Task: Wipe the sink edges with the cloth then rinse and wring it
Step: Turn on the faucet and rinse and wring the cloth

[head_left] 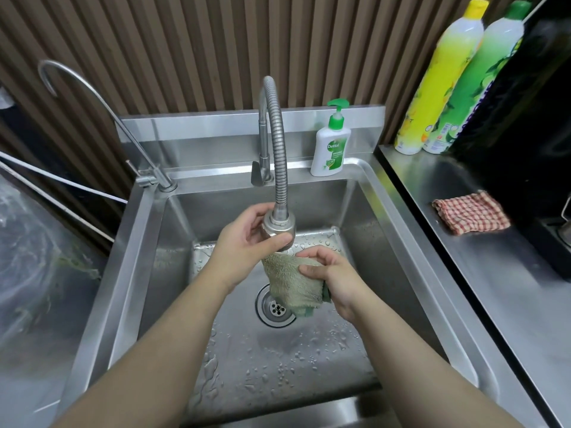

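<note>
Over the middle of the steel sink (pixel 398 242), we see the rinse step being set up. The left hand (pixel 247 242) has its fingers and thumb curled round the spray head (pixel 278 231) at the end of the flexible tap hose (pixel 279 156), holding it just above the cloth (pixel 293 282). The right hand (pixel 330 273) pinches the pale green cloth by its upper right edge, so it hangs down over the drain (pixel 276 307). We cannot make out a stream of water from the head; droplets lie on the sink floor, but whether the tap is running now we cannot tell.

To do this step well, we judge the head should point straight down onto the cloth, close above it, so water soaks the pile and does not splash over the rim. We would keep the cloth above the drain and turn it in the pinch so both faces get flushed, then gather it into both hands to wring.

A soap pump bottle (pixel 330 149) stands on the back ledge of the sink. On the desk (pixel 494 288) to the right lies a folded red checked cloth (pixel 471 213), with two tall detergent bottles (pixel 448 81) behind it.
</note>
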`<action>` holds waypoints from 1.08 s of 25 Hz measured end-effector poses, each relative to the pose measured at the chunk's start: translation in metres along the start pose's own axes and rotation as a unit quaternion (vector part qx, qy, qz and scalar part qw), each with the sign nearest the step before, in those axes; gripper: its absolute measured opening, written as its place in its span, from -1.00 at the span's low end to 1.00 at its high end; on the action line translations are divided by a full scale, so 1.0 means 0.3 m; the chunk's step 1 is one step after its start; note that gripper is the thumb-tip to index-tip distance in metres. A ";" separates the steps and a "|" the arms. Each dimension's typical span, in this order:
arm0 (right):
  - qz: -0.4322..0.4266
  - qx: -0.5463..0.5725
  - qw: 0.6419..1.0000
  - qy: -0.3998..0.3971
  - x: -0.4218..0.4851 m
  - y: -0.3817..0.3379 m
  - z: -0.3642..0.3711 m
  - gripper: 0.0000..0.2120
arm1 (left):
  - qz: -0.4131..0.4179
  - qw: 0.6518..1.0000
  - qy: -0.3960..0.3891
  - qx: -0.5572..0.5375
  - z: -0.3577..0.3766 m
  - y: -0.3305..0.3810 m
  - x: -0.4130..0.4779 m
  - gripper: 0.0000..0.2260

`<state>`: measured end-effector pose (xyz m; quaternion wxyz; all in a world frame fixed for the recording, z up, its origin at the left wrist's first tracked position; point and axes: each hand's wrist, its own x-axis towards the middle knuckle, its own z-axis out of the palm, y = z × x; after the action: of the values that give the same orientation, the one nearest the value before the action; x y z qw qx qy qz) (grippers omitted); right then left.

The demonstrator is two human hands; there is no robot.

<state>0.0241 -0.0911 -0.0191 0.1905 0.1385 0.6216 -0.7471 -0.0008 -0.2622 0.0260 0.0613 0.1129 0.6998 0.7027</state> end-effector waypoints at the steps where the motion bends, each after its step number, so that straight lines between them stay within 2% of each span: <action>1: -0.002 -0.001 1.000 0.003 0.003 0.000 -0.002 -0.81 | -0.001 1.000 -0.003 0.004 -0.002 -0.008 0.006 -0.54; 6: 0.000 -0.003 1.000 0.016 0.011 0.008 -0.006 -0.81 | 0.023 0.993 -0.091 0.065 -0.083 -0.050 0.002 -0.31; 7: 0.002 -0.004 1.000 0.022 0.013 0.008 -0.008 -0.81 | 0.017 0.994 -0.083 0.063 -0.104 -0.064 0.005 -0.33; 8: 0.003 -0.003 1.000 0.028 0.015 0.007 -0.010 -0.80 | 0.002 0.997 -0.053 0.052 -0.120 -0.077 0.019 -0.42; 10: 0.004 -0.002 0.999 0.041 0.016 0.007 -0.011 -0.80 | -0.039 0.996 0.078 0.028 -0.136 -0.098 0.090 -0.62; 12: 0.006 -0.010 0.999 0.049 0.019 0.005 -0.008 -0.80 | -0.078 0.981 0.164 0.066 -0.125 -0.106 0.219 -0.64; 14: 0.011 -0.020 0.998 0.050 0.022 0.004 0.003 -0.81 | -0.102 0.970 0.150 0.161 -0.102 -0.115 0.354 -0.54; 16: 0.014 -0.023 0.999 0.046 0.027 0.009 0.015 -0.80 | -0.122 0.960 0.145 0.208 -0.090 -0.138 0.462 -0.50; 21: 0.025 -0.030 0.997 0.064 0.036 0.028 0.031 -0.81 | -0.124 0.929 0.182 0.299 -0.119 -0.191 0.583 -0.76; 23: 0.028 -0.024 0.997 0.066 0.034 0.041 0.030 -0.81 | -0.140 0.937 0.214 0.240 -0.128 -0.201 0.586 -0.78; 25: 0.027 -0.017 0.997 0.064 0.029 0.044 0.030 -0.81 | -0.185 0.944 0.242 0.130 -0.139 -0.197 0.578 -0.79; 27: 0.025 -0.019 0.997 0.064 0.026 0.039 0.029 -0.81 | -0.227 0.946 0.233 0.014 -0.151 -0.181 0.561 -0.83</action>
<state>0.0228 -0.1023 -0.0311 0.1716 0.1979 0.6432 -0.7195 -0.1785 -0.2643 -0.0157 0.0526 -0.2145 0.7117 0.6669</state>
